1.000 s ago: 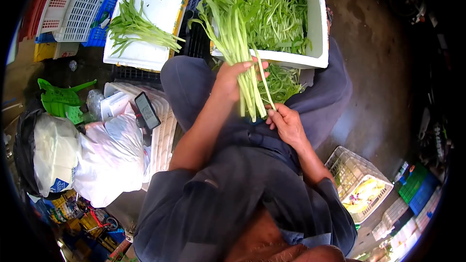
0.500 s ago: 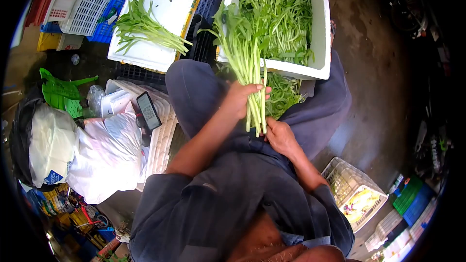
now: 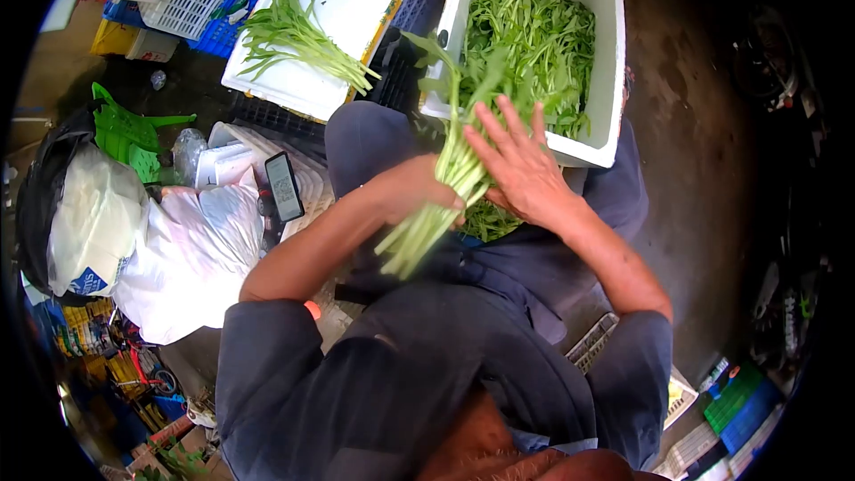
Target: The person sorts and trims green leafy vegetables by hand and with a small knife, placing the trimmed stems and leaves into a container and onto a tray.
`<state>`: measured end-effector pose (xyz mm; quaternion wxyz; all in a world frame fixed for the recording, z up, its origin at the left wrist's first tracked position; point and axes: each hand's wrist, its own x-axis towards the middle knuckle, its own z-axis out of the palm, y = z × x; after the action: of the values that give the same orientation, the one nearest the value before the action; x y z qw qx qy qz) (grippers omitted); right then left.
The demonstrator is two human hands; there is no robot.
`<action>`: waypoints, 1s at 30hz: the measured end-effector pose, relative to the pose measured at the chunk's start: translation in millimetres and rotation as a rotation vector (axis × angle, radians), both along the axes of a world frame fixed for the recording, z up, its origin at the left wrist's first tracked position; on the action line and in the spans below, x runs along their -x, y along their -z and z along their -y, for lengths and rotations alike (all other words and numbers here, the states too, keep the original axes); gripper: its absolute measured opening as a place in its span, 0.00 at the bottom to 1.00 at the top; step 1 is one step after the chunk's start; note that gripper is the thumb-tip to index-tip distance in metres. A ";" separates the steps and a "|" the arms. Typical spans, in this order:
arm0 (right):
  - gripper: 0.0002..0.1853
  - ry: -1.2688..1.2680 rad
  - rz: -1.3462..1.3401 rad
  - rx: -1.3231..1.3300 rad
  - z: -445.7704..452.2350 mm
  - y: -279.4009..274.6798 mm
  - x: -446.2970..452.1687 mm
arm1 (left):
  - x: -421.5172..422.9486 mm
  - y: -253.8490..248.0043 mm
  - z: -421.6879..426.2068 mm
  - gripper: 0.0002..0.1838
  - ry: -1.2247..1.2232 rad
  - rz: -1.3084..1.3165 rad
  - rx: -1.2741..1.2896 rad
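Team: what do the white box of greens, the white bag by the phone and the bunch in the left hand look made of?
White box: probably expanded foam; matte, thick plain walls.
White bag: likely thin plastic film; soft sheen, loose creases.
Bunch in the left hand: plant matter, leafy pale-green stems; blur leaves its gloss unclear.

At the centre, the leafy bunch (image 3: pixel 417 233) is blurred at its stem ends. By the upper edge, the white foam box (image 3: pixel 607 62) is cut off.
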<state>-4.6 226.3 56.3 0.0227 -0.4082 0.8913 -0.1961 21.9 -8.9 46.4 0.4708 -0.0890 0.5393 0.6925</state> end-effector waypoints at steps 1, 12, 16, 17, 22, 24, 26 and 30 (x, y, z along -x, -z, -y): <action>0.55 -0.079 -0.060 0.001 6.4 0.8 8.1 | -3.4 -7.1 4.3 0.21 0.076 -0.020 0.019; 0.30 -0.190 0.146 0.213 41.0 12.0 -3.6 | -11.7 -20.8 67.0 0.19 0.276 -0.176 0.087; 0.28 -0.004 0.230 0.260 36.9 5.3 -17.0 | -13.7 -14.5 89.8 0.31 -0.150 0.282 -0.479; 0.28 0.080 0.288 0.273 37.3 1.3 -21.3 | -17.0 -16.3 91.2 0.34 -0.065 -0.079 -0.266; 0.25 0.420 0.541 0.426 38.2 1.7 -39.9 | -29.0 20.6 99.9 0.43 -0.302 0.094 -0.783; 0.20 0.556 0.566 0.489 36.1 20.3 -39.4 | -33.1 34.1 98.0 0.47 -0.363 0.058 -1.004; 0.19 0.644 0.579 0.513 34.0 29.6 -34.9 | -42.6 37.5 78.9 0.52 -0.483 -0.063 -0.966; 0.17 0.712 0.578 0.547 44.3 46.9 -35.5 | -31.8 61.0 24.8 0.54 -0.426 -0.517 -0.478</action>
<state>31.0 181.9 9.5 0.0919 -0.0008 0.8484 -0.5214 53.7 -33.7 -14.7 0.1732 0.0899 0.4334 0.8798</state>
